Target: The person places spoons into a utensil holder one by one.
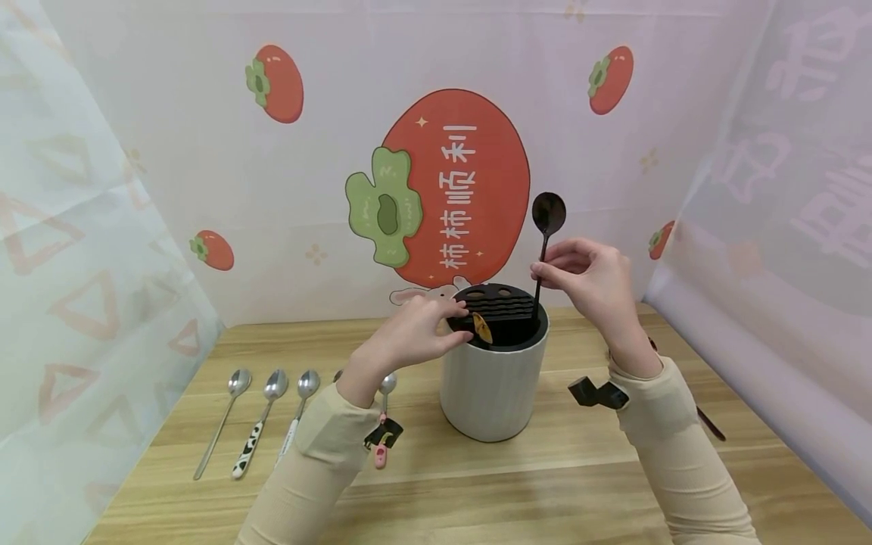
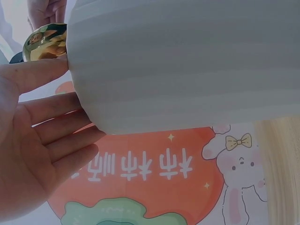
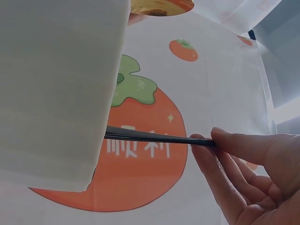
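A black spoon (image 1: 549, 214) stands bowl up above the white utensil holder (image 1: 492, 393), its handle running down past the black slotted insert (image 1: 500, 305). My right hand (image 1: 594, 276) pinches it between thumb and fingertips, below the bowl; the right wrist view has the same right hand (image 3: 253, 173) on the dark spoon (image 3: 150, 137). At the holder's left rim, my left hand (image 1: 418, 331) has its thumb and fingers spread. A gold spoon (image 1: 482, 328) shows beside these fingertips. In the left wrist view, straight fingers (image 2: 61, 129) touch the holder's wall (image 2: 187, 65).
Several metal spoons lie in a row on the wooden table at left, among them one with a cow-print handle (image 1: 247, 451) and one with a pink handle (image 1: 381, 454). A dark utensil (image 1: 711, 424) lies partly behind the right forearm. A persimmon-printed backdrop (image 1: 320, 151) stands behind.
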A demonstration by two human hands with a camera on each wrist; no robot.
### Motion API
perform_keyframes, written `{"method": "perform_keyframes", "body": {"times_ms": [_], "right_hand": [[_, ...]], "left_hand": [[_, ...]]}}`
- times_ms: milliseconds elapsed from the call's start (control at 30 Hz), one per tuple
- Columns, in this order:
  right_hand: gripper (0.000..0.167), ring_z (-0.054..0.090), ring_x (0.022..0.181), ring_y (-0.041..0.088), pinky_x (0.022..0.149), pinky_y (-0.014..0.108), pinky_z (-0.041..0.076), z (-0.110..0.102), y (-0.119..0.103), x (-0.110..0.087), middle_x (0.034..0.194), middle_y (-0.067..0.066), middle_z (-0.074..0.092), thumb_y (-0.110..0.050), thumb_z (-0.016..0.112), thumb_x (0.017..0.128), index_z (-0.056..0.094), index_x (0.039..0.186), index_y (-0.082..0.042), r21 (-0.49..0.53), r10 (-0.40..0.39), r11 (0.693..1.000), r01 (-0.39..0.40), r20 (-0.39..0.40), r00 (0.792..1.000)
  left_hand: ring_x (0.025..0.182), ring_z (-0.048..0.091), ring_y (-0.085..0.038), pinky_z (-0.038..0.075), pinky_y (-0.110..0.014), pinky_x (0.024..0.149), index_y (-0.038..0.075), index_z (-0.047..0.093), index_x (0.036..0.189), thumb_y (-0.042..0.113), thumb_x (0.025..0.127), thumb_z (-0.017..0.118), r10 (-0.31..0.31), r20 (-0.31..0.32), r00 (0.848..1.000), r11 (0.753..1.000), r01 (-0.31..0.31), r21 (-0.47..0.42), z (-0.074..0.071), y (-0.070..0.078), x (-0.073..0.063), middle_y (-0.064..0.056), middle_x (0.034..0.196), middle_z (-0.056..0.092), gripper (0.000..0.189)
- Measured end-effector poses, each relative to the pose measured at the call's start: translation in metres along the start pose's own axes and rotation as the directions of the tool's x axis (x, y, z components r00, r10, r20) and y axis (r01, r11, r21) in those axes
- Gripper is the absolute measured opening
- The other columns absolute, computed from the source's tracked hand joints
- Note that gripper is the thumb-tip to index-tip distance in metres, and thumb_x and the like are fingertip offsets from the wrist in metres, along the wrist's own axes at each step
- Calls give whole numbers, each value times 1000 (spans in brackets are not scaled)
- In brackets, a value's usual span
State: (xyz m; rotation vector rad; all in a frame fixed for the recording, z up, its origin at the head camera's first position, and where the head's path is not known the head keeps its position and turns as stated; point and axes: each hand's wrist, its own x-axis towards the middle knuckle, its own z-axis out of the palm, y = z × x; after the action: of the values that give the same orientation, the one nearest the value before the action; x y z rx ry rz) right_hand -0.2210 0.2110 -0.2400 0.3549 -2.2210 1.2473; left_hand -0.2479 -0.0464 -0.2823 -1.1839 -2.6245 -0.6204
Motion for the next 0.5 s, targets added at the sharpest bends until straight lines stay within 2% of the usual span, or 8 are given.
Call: {"method": "perform_keyframes", "body": {"times_ms": [300,500], "right_hand": [[25,67,62,0,62,16,49,-2,3,-1,75,-3,73,-32,79,76,69,87,-11,-115,31,993,-30,7,999],[21,67,61,1,60,17,50,-2,5,-3,74,3,73,-30,79,76,70,85,-12,-154,27,988,-22,27,999]], "left_hand": [[40,45,-4,45,-20,62,9,66,118,33,89,65,-8,8,1000,1000,8,0,0,0,0,-7,129,61,38],[40,45,-4,45,-20,63,9,66,118,34,89,65,-10,7,1000,1000,10,4,0,1,0,-5,129,61,38]]}}
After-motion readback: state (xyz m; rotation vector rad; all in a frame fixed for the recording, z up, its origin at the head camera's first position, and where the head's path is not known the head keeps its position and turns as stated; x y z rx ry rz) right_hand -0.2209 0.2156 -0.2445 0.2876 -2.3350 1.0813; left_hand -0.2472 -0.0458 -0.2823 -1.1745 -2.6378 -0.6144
